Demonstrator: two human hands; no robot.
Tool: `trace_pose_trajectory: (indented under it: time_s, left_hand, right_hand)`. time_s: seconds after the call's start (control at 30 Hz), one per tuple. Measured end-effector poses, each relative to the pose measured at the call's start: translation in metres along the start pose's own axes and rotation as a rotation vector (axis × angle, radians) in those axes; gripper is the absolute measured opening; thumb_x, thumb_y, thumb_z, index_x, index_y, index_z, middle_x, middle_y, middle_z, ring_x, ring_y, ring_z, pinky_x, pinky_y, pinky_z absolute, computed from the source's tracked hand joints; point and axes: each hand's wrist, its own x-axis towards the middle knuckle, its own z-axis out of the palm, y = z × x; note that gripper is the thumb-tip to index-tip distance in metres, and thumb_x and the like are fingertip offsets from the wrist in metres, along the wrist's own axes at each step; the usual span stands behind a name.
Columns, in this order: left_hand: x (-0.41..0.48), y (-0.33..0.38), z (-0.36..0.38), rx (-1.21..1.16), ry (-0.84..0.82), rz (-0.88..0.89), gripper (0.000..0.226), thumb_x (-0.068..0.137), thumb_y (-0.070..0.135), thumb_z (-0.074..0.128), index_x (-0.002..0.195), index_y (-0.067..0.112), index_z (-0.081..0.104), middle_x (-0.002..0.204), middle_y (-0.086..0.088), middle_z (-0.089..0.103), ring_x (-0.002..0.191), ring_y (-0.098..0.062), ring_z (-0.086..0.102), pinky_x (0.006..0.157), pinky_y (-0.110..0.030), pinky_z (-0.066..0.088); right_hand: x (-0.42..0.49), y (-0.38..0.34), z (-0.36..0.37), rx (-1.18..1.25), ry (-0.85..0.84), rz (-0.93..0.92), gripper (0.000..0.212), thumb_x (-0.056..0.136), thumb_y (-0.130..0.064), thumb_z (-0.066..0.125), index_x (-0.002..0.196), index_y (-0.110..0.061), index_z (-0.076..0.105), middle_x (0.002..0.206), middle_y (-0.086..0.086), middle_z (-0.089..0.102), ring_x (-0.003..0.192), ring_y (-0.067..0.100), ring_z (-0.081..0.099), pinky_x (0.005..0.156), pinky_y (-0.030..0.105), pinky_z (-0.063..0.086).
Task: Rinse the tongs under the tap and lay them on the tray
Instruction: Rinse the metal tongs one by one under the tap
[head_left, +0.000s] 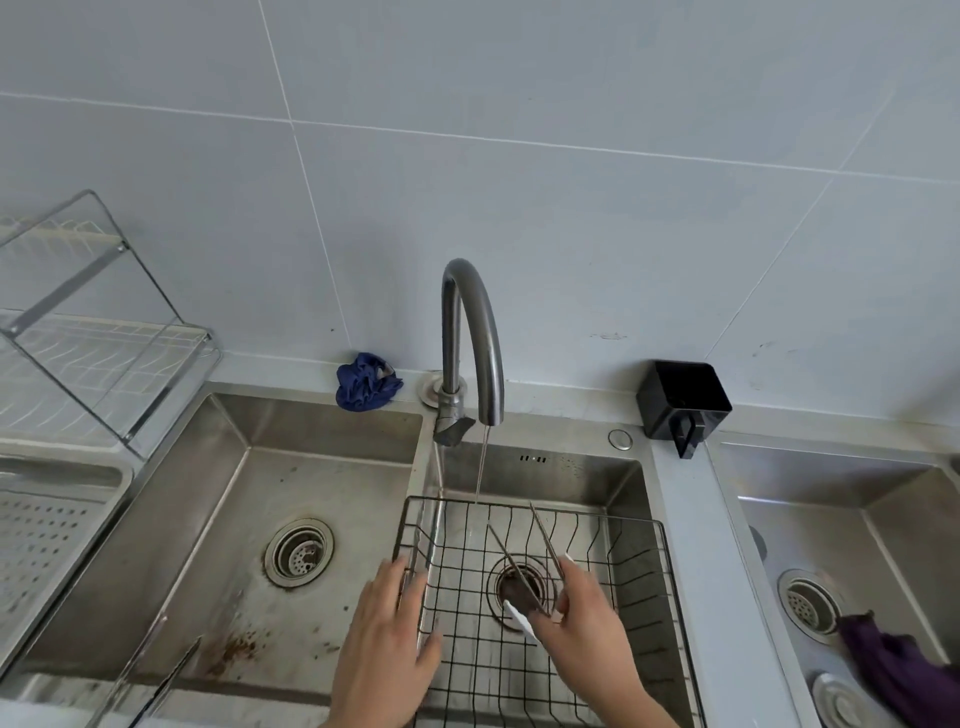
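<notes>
the right hand (582, 613) has its grip closed on the tongs (545, 540), pinching them near the joined end between thumb and fingers. the tongs are held over the wire basket (639, 571) in the middle basin, their two arms spread apart and pointing up and away toward the tap (470, 332). a thin stream of water (482, 462) falls from the spout and comes down just beside the arm tips; whether it strikes the metal cannot be told.

the left hand (389, 639) grasps nothing: its grip is released, the fingers fairly straight and lying across the basket's left rim by the divider between the basins.

the tray (62, 519), perforated metal, sits at the far left, well apart from the tongs, with a dish rack (93, 322) behind it. a blue cloth (366, 382) is bunched on the ledge just left of the tap's base, a black holder (683, 397) stands to the right, and a purple cloth (893, 670) lies in the right basin.
</notes>
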Motion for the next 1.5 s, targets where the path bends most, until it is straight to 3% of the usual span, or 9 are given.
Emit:
trace_pose_trajectory:
  time_s: [0.1,0.23,0.4,0.63,0.77,0.97,1.1,1.27,1.5]
  left_hand:
    - [-0.011,-0.005,0.009,0.056,-0.054,0.058,0.075,0.092,0.047,0.057,0.157,0.019,0.031,0.168,-0.01,0.006,0.154,-0.027,0.005,0.118,-0.029,-0.016]
    - [-0.014,-0.008,0.011,0.131,-0.101,0.058,0.071,0.081,0.045,0.07,0.142,0.012,0.056,0.158,-0.017,0.036,0.146,-0.035,0.034,0.117,-0.032,-0.004]
    - [-0.017,-0.012,0.019,0.22,-0.11,0.089,0.069,0.086,0.05,0.042,0.145,0.015,0.052,0.161,-0.019,0.029,0.149,-0.038,0.024,0.117,-0.042,-0.002]
    - [-0.016,-0.015,0.024,0.227,-0.083,0.101,0.066,0.086,0.043,0.056,0.146,0.017,0.051,0.165,-0.017,0.018,0.153,-0.036,0.012,0.117,-0.045,-0.004]
    - [-0.017,-0.018,0.029,0.247,-0.077,0.11,0.065,0.084,0.042,0.061,0.143,0.017,0.054,0.164,-0.017,0.022,0.153,-0.036,0.014,0.117,-0.048,0.001]
    - [-0.019,-0.015,0.023,0.157,-0.013,0.085,0.061,0.096,0.041,0.043,0.154,0.024,0.035,0.168,-0.009,0.012,0.155,-0.026,-0.005,0.125,-0.044,-0.003]
    - [-0.035,-0.037,-0.005,0.051,0.165,-0.012,0.051,0.094,0.036,0.048,0.142,0.018,0.051,0.154,-0.013,0.044,0.147,-0.031,0.034,0.123,-0.043,0.021]
    - [-0.056,-0.099,-0.044,0.097,0.35,-0.216,0.038,0.085,0.02,0.069,0.121,0.01,0.061,0.127,-0.016,0.057,0.115,-0.035,0.056,0.094,-0.049,0.053]
    - [-0.083,-0.171,-0.062,0.245,0.335,-0.488,0.051,0.073,0.028,0.083,0.111,0.001,0.063,0.106,-0.025,0.059,0.093,-0.043,0.056,0.071,-0.052,0.049]
  right_hand:
    - [-0.017,0.011,0.012,-0.135,-0.022,0.064,0.068,0.087,-0.044,0.064,0.148,-0.026,0.041,0.107,-0.013,0.046,0.094,0.006,0.05,0.078,0.02,0.044]
    - [-0.026,0.012,0.023,-0.213,-0.035,0.172,0.066,0.085,-0.053,0.058,0.145,-0.028,0.043,0.115,-0.01,0.054,0.106,0.013,0.057,0.079,0.03,0.05]
    - [-0.025,0.016,0.032,-0.278,-0.033,0.236,0.071,0.087,-0.062,0.054,0.146,-0.025,0.04,0.128,-0.005,0.055,0.115,0.018,0.058,0.078,0.032,0.05]
    - [-0.034,0.022,0.045,-0.482,0.052,0.102,0.077,0.084,-0.064,0.062,0.146,-0.022,0.044,0.14,0.0,0.049,0.13,0.024,0.045,0.105,0.038,0.045]
    - [-0.042,0.02,0.056,-0.522,0.163,-0.193,0.046,0.064,-0.037,0.092,0.102,-0.019,0.075,0.1,0.001,0.067,0.089,0.028,0.066,0.072,0.042,0.058]
    - [-0.041,0.007,0.077,-0.478,0.107,-0.296,0.03,0.073,-0.038,0.088,0.096,-0.023,0.075,0.092,-0.005,0.067,0.083,0.024,0.065,0.068,0.038,0.057]
    - [-0.041,0.01,0.082,-0.532,0.089,-0.339,0.026,0.073,-0.04,0.087,0.09,-0.026,0.074,0.089,-0.007,0.067,0.079,0.021,0.065,0.065,0.035,0.056]
    - [-0.041,0.01,0.084,-0.534,0.041,-0.321,0.023,0.077,-0.035,0.086,0.094,-0.023,0.076,0.091,-0.004,0.068,0.084,0.025,0.066,0.07,0.038,0.055]
    - [-0.036,0.015,0.088,-0.498,0.045,-0.337,0.03,0.068,-0.024,0.094,0.092,-0.016,0.078,0.089,0.002,0.071,0.08,0.032,0.066,0.065,0.044,0.056]
